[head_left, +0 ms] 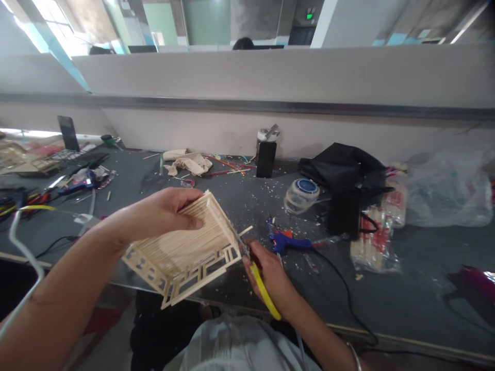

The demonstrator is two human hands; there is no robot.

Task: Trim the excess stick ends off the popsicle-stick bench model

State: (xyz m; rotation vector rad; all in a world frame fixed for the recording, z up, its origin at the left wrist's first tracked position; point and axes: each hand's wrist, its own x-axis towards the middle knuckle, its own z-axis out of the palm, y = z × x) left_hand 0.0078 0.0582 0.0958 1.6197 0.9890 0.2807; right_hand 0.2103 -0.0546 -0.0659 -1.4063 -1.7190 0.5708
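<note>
My left hand (172, 208) grips the upper edge of a wooden stick model (181, 247), with the thumb lying over its slatted panel. Lattice-like rails run along the model's lower and left sides, and it is held tilted above the table's front edge. My right hand (270, 275) is closed round yellow-handled pliers (265, 293). Their metal jaws are at the model's right corner, where a thin stick (246, 230) juts out. Whether the jaws bite on that stick I cannot make out. Just right of this hand lies a blue glue gun (290, 242).
Behind stand a phone (266, 159) and a clear jar with a blue lid (302, 196). To the right are a black bag (344, 165), packets of sticks (373, 242) and a plastic bag (448, 190). A cloth (191, 163) and wood scraps lie on the dark table. A black cable trails off the front edge.
</note>
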